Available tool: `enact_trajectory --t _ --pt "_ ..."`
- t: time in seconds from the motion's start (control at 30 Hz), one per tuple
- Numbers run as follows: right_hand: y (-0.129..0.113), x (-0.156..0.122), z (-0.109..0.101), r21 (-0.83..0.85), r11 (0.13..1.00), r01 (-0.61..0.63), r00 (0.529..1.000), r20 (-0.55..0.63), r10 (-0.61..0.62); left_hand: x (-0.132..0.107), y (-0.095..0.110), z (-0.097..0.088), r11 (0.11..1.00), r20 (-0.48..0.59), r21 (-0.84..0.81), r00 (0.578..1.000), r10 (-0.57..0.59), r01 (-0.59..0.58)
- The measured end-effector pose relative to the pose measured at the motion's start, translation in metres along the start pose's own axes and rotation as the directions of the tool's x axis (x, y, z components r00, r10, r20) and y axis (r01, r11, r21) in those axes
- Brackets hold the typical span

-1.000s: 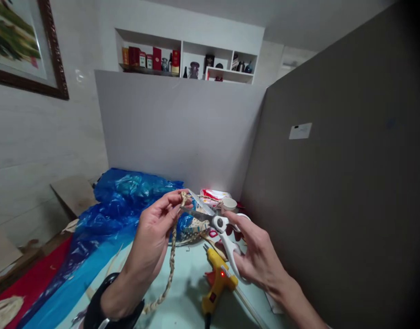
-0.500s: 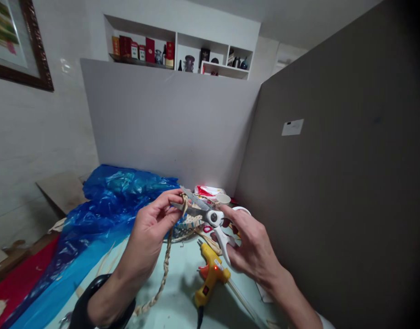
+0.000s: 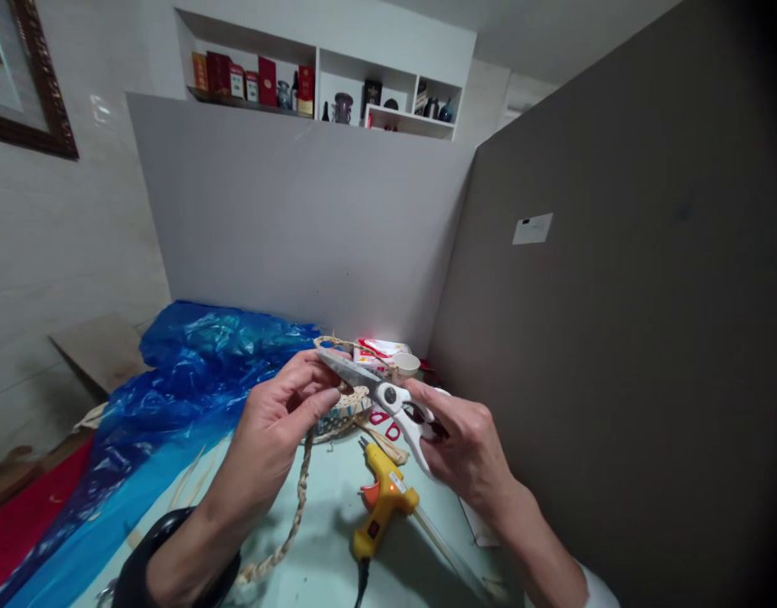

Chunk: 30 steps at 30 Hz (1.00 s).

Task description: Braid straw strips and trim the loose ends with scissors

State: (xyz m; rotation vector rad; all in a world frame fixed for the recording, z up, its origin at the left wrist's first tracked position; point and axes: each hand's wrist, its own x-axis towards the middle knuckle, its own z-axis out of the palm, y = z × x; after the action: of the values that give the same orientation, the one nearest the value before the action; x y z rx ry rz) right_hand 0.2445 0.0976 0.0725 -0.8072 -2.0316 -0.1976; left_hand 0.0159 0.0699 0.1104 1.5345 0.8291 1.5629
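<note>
Fingers (image 3: 311,415) of the left hand (image 3: 265,426) were curled in, thumb close to the rest, holding the braided cord (image 3: 301,490), which hung below the palm towards the table (image 3: 325,532). The right hand (image 3: 464,431) was wrapped around the white-handled scissors (image 3: 390,394), blades nearly together by the left fingertips; what lay between them I couldn't see. A yellow glue gun (image 3: 388,502) lay just below, its small light glowing. Behind the hands, a woven piece (image 3: 354,404) was partly hidden, near a white bowl (image 3: 406,364). Blue plastic (image 3: 192,363) crowded the left; a grey panel (image 3: 300,219) closed off the back.
</note>
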Motion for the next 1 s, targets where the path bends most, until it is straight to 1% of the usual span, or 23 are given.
enact_trajectory --t 0.07,0.13,0.17,0.23,0.3,0.33,0.4,0.53,0.63,0.7,0.77,0.8,0.9,1.0 --pt "-0.002 0.001 0.0 0.06 0.995 -0.075 0.997 0.024 0.073 0.001 0.0 0.001 1.0 -0.016 -0.018 1.0 -0.019 0.019" --pt "-0.006 0.004 0.001 0.198 0.957 -0.213 0.977 0.056 0.206 0.001 0.001 0.003 0.998 -0.021 -0.052 0.999 -0.044 0.042" --pt "-0.009 0.006 0.001 0.291 0.91 -0.296 0.955 0.071 0.288 0.001 0.002 0.003 0.995 -0.023 -0.076 0.997 -0.068 0.066" --pt "-0.013 0.011 0.001 0.477 0.766 -0.431 0.894 0.112 0.433 0.0 0.005 0.005 0.975 -0.009 -0.164 0.988 -0.157 0.153" --pt "-0.016 0.015 0.0 0.603 0.619 -0.504 0.838 0.167 0.52 -0.001 0.008 0.006 0.942 0.018 -0.239 0.971 -0.236 0.234" --pt "-0.018 0.016 -0.001 0.641 0.561 -0.524 0.818 0.194 0.542 -0.001 0.009 0.006 0.931 0.034 -0.257 0.966 -0.258 0.257" --pt "-0.02 0.019 -0.002 0.7 0.471 -0.536 0.795 0.232 0.56 -0.002 0.012 0.007 0.932 0.074 -0.247 0.964 -0.256 0.266" --pt "-0.027 0.021 -0.005 0.795 0.281 -0.537 0.756 0.306 0.579 -0.003 0.011 0.009 0.969 0.184 -0.102 0.961 -0.205 0.226" --pt "-0.032 0.023 -0.005 0.863 0.122 -0.49 0.733 0.332 0.594 -0.005 0.006 0.014 0.964 0.217 -0.01 0.942 -0.258 0.266" --pt "-0.036 0.023 -0.004 0.886 0.04 -0.462 0.725 0.351 0.593 -0.007 0.002 0.017 0.946 0.256 0.002 0.914 -0.314 0.324" --pt "-0.038 0.024 -0.003 0.893 -0.004 -0.45 0.715 0.363 0.598 -0.009 0.0 0.021 0.926 0.298 0.018 0.882 -0.366 0.378" --pt "-0.039 0.024 -0.002 0.898 -0.008 -0.44 0.707 0.352 0.613 -0.009 -0.002 0.023 0.917 0.306 0.035 0.869 -0.389 0.398" --pt "-0.035 0.025 -0.001 0.912 0.038 -0.408 0.659 0.265 0.704 -0.009 -0.004 0.025 0.883 0.303 0.104 0.831 -0.466 0.457" --pt "-0.023 0.024 0.001 0.909 0.087 -0.407 0.587 0.188 0.787 -0.007 -0.006 0.024 0.846 0.299 0.13 0.793 -0.531 0.517"
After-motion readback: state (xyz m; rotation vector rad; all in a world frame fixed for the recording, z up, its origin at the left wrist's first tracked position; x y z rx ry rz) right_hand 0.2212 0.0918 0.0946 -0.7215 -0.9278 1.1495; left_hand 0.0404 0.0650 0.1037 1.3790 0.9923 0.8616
